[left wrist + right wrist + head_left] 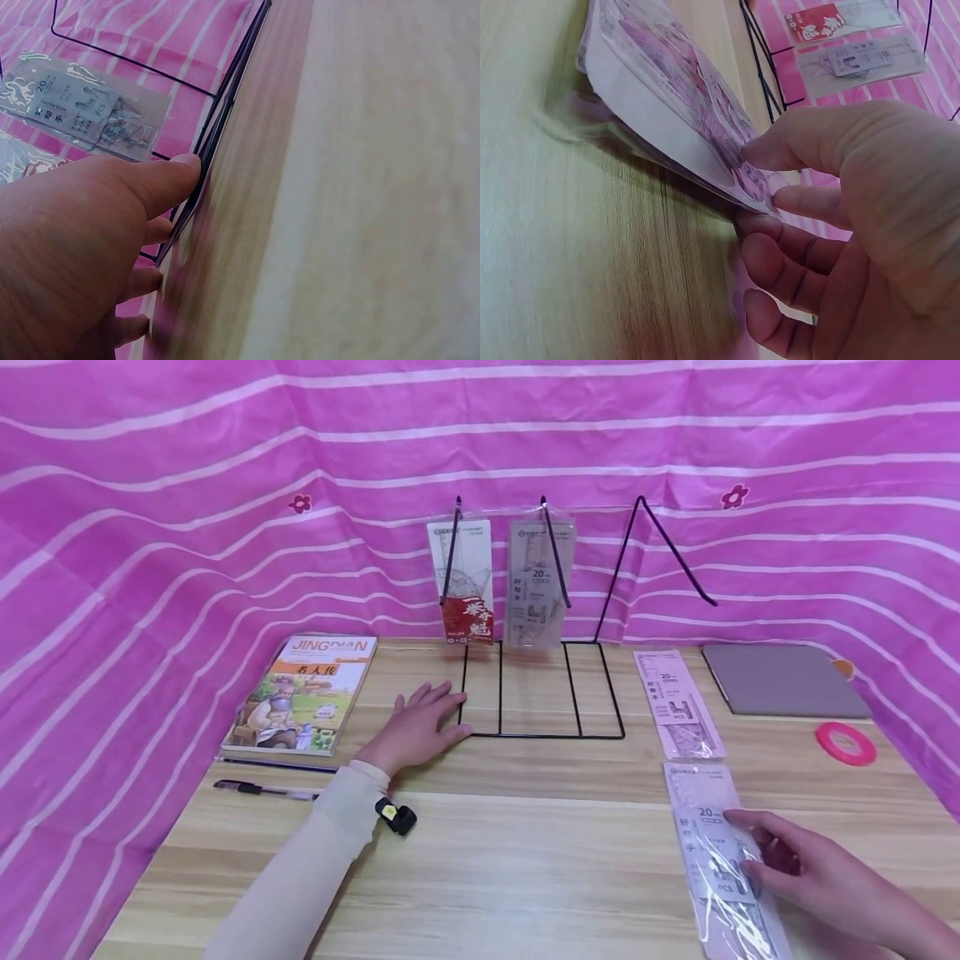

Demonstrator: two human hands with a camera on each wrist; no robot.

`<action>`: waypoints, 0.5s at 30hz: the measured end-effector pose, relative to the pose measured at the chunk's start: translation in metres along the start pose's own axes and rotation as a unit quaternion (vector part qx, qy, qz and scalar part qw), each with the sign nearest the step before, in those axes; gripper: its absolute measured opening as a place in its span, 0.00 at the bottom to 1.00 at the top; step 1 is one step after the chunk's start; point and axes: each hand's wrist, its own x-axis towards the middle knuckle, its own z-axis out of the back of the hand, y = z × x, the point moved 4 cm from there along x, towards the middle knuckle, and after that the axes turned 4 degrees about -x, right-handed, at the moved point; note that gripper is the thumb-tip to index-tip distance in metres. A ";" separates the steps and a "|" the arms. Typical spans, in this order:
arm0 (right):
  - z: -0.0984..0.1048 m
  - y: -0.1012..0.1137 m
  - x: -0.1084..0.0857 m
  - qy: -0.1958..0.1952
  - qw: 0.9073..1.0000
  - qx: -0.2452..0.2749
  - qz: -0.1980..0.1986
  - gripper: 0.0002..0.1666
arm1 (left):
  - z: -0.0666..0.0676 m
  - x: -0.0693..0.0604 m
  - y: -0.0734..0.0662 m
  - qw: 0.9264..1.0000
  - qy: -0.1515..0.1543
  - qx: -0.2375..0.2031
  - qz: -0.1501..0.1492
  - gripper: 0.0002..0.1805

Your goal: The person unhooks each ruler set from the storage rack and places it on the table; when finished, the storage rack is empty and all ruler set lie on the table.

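Note:
My right hand pinches the right edge of a clear-sleeved ruler set packet at the table's near right. In the right wrist view the thumb lies on top of this packet, with fingertips at its edge and underneath. My left hand rests at the left side of a black wire display rack, its thumb touching the front corner and its fingers extended. Two ruler set packets hang from the rack's hooks, a white-and-red one and a grey one. A third hook holds nothing.
Beyond the held packet lies a pink ruler set packet. A grey laptop-like slab and a pink tape roll are at the right. On the left are a book and a pen. Pink striped cloth surrounds the table.

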 end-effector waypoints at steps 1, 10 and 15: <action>0.000 0.000 0.001 0.001 1.000 -0.005 -0.004 0.33 | 0.000 0.000 0.000 1.000 0.000 -0.001 0.000 0.39; -0.001 -0.004 0.002 -0.007 1.000 -0.006 0.022 0.34 | 0.001 0.000 -0.001 1.000 -0.002 -0.002 0.002 0.38; 0.002 0.000 0.003 -0.033 0.998 -0.002 0.049 0.34 | 0.000 -0.001 -0.001 1.000 -0.002 -0.001 0.004 0.38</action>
